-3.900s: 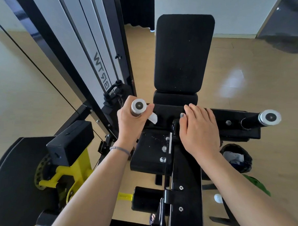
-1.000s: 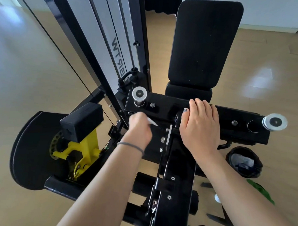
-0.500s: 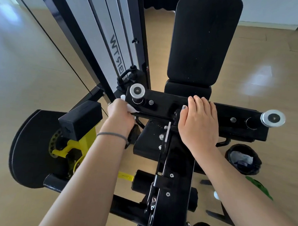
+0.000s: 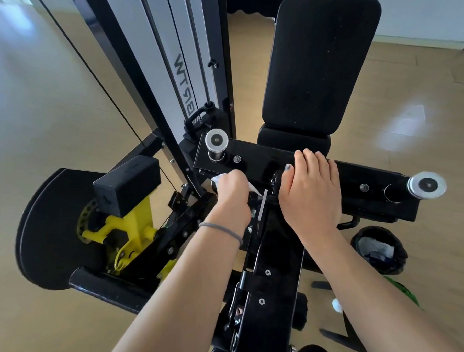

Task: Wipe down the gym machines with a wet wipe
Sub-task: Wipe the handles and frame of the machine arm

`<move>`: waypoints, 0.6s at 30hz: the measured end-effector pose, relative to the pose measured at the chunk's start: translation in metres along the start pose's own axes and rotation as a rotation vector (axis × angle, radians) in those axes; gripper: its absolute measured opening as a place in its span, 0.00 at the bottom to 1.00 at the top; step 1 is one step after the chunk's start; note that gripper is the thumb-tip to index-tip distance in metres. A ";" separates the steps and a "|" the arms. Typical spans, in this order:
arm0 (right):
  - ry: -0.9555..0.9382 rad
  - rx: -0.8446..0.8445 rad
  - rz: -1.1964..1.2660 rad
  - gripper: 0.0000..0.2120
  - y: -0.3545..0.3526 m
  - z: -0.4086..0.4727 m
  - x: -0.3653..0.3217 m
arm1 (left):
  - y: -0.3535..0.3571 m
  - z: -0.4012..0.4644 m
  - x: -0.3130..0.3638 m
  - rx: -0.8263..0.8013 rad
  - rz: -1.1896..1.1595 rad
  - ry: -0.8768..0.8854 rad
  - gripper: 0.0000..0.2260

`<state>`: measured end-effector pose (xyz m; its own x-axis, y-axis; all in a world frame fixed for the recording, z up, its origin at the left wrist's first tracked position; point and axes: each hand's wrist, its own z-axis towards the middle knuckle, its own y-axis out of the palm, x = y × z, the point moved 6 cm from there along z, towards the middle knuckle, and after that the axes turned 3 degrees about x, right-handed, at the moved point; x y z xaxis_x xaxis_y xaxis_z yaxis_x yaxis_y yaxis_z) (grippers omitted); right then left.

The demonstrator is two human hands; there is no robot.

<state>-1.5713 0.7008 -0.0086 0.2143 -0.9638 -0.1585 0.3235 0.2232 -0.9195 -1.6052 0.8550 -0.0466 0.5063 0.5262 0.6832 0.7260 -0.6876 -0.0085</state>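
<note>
A black gym machine fills the view, with a crossbar (image 4: 255, 161) that carries a chrome-capped peg (image 4: 216, 142) on the left and another (image 4: 427, 185) on the right. My left hand (image 4: 231, 191) grips a white wet wipe (image 4: 253, 188) against the machine's frame just below the crossbar's left half; most of the wipe is hidden under the fingers. My right hand (image 4: 312, 190) rests flat, fingers straight, on the middle of the crossbar. A black back pad (image 4: 315, 62) stands upright behind.
The grey weight-stack tower (image 4: 161, 53) rises at the left. A yellow adjuster (image 4: 133, 224) and a black disc (image 4: 45, 221) sit lower left. A black bin (image 4: 379, 248) with used wipes stands on the wooden floor at the right.
My left hand has moved with the wipe from beside the left peg rightward and down, to under the crossbar. My right hand has stayed on the crossbar.
</note>
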 end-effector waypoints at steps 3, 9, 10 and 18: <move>-0.001 0.001 0.003 0.26 0.000 0.000 0.000 | 0.001 -0.013 -0.006 -0.103 0.040 -0.054 0.12; -0.011 -0.014 -0.001 0.26 0.001 -0.001 0.001 | -0.013 0.000 0.011 -0.106 -0.235 -0.161 0.08; -0.012 -0.014 0.000 0.27 0.001 -0.001 0.001 | -0.021 0.012 0.012 -0.045 -0.262 -0.173 0.08; -0.007 -0.006 0.000 0.26 0.001 0.000 0.001 | -0.044 0.053 0.003 0.054 -0.216 -0.141 0.09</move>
<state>-1.5708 0.7005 -0.0095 0.2203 -0.9629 -0.1561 0.3176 0.2221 -0.9219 -1.6115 0.9135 -0.0829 0.3941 0.7252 0.5646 0.8461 -0.5261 0.0852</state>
